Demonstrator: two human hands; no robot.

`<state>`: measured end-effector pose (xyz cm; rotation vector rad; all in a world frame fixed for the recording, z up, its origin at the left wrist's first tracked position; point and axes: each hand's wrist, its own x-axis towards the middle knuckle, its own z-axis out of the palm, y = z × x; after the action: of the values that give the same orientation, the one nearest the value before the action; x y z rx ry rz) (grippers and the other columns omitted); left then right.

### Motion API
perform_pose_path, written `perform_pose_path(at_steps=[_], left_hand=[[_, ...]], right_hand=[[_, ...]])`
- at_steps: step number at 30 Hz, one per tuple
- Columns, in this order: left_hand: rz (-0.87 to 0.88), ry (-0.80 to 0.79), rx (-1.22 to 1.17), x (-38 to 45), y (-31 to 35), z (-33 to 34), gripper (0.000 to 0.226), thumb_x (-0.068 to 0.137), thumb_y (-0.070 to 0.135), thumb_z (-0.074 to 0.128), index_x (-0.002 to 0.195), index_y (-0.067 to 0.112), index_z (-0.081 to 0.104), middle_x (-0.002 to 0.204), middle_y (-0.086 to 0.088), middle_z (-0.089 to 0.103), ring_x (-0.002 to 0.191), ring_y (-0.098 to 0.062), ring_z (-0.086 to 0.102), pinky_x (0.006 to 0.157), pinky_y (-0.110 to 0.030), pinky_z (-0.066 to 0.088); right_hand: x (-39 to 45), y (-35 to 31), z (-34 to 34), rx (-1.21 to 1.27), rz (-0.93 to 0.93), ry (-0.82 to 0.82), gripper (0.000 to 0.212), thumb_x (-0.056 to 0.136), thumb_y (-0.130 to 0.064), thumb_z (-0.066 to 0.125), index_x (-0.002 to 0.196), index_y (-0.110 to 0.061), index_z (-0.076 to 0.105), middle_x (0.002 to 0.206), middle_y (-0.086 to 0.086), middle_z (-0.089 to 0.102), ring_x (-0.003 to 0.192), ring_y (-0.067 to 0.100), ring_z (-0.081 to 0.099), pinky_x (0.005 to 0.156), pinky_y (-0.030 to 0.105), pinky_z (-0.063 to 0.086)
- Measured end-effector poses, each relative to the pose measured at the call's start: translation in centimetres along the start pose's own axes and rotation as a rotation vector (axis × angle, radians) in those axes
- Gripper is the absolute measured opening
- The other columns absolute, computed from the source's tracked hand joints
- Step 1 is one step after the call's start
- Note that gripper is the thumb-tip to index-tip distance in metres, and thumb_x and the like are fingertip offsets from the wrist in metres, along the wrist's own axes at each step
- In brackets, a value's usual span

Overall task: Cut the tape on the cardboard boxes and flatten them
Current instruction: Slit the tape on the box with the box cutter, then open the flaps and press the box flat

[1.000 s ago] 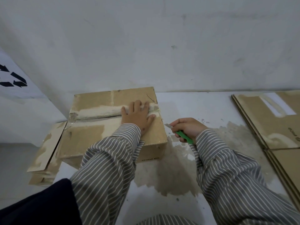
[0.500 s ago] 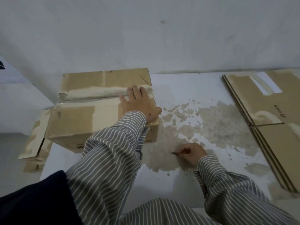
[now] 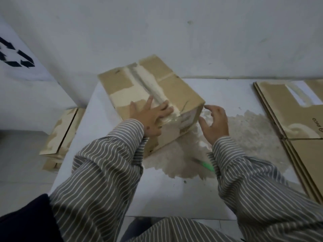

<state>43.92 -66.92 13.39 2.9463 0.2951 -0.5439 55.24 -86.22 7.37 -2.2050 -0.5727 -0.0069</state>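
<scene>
- The flattened cardboard sheets [image 3: 295,109], stacked well to the right of the cardboard box [image 3: 152,95], carry a printed word that reads roughly "pico"; the far sheet also has a pale label patch.
- Left of the box, a white surface bears black recycling arrows [image 3: 15,56], cut off by the frame edge.
- A small label on the box's near end face is too blurred to read.
- The box sits on the white table [image 3: 174,194], turned at an angle, its taped seam [image 3: 150,89] running from the far side toward the person.
- The left hand [image 3: 150,117] lies flat on the box top at its near end, fingers spread and straight across the seam.
- The right hand [image 3: 215,123] is at the box's near right corner, fingers loosely curved and spread, one fingertip at the corner edge; it grips nothing.
- A green cutter [image 3: 206,165] lies on the table nearer than the box, partly under the right sleeve.
- More folded cardboard [image 3: 59,133] lies lower, left of the box, past the table edge.
- Bare tabletop lies between the box and the sheets.
</scene>
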Motion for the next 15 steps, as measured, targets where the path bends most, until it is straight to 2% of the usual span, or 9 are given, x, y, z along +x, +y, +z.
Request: perform_pose_path(at_steps=[2, 4, 5, 7, 8, 10, 12, 15], left_hand=[[-0.036, 0.019, -0.013, -1.2, -1.1, 0.5, 0.084, 0.09, 0.017, 0.052, 0.146, 0.052, 0.0, 0.156, 0.017, -0.02, 0.142, -0.026, -0.025, 0.105, -0.071, -0.004], [-0.068, 0.051, -0.001, -2.2, -1.9, 0.9, 0.085, 0.089, 0.014, 0.051, 0.144, 0.055, 0.001, 0.156, 0.013, -0.022, 0.143, -0.028, -0.024, 0.107, -0.069, -0.003], [-0.074, 0.069, 0.012, -2.7, -2.3, 1.1, 0.085, 0.09, 0.017, 0.051, 0.145, 0.054, -0.002, 0.156, 0.012, -0.023, 0.143, -0.027, -0.023, 0.108, -0.067, -0.003], [-0.074, 0.119, 0.007, -3.5, -3.1, 1.6, 0.084, 0.091, 0.036, 0.051, 0.147, 0.044, -0.012, 0.156, 0.01, -0.022, 0.145, -0.024, -0.019, 0.111, -0.063, -0.003], [-0.083, 0.149, -0.015, -3.7, -3.6, 1.9, 0.086, 0.091, 0.05, 0.048, 0.147, 0.04, -0.016, 0.157, 0.008, -0.021, 0.145, -0.023, -0.017, 0.113, -0.061, -0.003], [-0.111, 0.186, -0.034, -3.9, -4.5, 2.2, 0.092, 0.086, 0.069, 0.04, 0.149, 0.032, -0.015, 0.158, 0.005, -0.018, 0.146, -0.021, -0.013, 0.114, -0.056, -0.003], [-0.116, 0.181, 0.011, -3.9, -5.0, 2.5, 0.091, 0.085, 0.073, 0.032, 0.151, 0.028, -0.012, 0.159, 0.002, -0.016, 0.146, -0.021, -0.013, 0.116, -0.054, -0.002], [-0.092, 0.181, 0.065, -4.1, -5.4, 2.7, 0.085, 0.087, 0.071, 0.024, 0.151, 0.027, -0.011, 0.159, 0.003, -0.016, 0.146, -0.02, -0.013, 0.116, -0.054, 0.0]], right_hand=[[0.8, -2.4, 0.3, -0.072, -0.16, 0.038, 0.047, 0.079, -0.036, 0.057, 0.116, -0.006, 0.057, 0.133, 0.012, 0.047, 0.124, 0.028, 0.042, 0.104, 0.042, 0.033], [0.9, -4.4, 0.9, -0.235, -0.353, 0.018, 0.059, 0.077, -0.048, 0.051, 0.124, -0.014, 0.056, 0.141, 0.008, 0.044, 0.131, 0.028, 0.037, 0.105, 0.047, 0.028], [0.9, -4.8, 1.4, -0.322, -0.44, -0.051, 0.065, 0.077, -0.055, 0.044, 0.129, -0.017, 0.054, 0.145, 0.006, 0.041, 0.135, 0.027, 0.034, 0.108, 0.051, 0.023], [0.5, -5.2, 2.5, -0.479, -0.54, -0.235, 0.077, 0.078, -0.066, 0.03, 0.138, -0.021, 0.046, 0.15, 0.003, 0.035, 0.141, 0.025, 0.027, 0.111, 0.056, 0.013], [0.2, -5.1, 3.1, -0.53, -0.572, -0.276, 0.078, 0.079, -0.068, 0.027, 0.139, -0.021, 0.046, 0.149, 0.004, 0.038, 0.14, 0.026, 0.03, 0.11, 0.057, 0.017], [-0.2, -4.9, 3.9, -0.571, -0.597, -0.277, 0.073, 0.083, -0.065, 0.029, 0.134, -0.018, 0.053, 0.141, 0.007, 0.049, 0.131, 0.029, 0.044, 0.103, 0.055, 0.034], [-0.6, -4.9, 4.3, -0.589, -0.584, -0.26, 0.07, 0.089, -0.064, 0.024, 0.129, -0.017, 0.058, 0.134, 0.008, 0.056, 0.123, 0.029, 0.053, 0.095, 0.054, 0.043], [-1.3, -5.4, 4.6, -0.603, -0.562, -0.241, 0.076, 0.094, -0.062, 0.009, 0.124, -0.017, 0.061, 0.128, 0.007, 0.06, 0.117, 0.029, 0.058, 0.092, 0.053, 0.045]])
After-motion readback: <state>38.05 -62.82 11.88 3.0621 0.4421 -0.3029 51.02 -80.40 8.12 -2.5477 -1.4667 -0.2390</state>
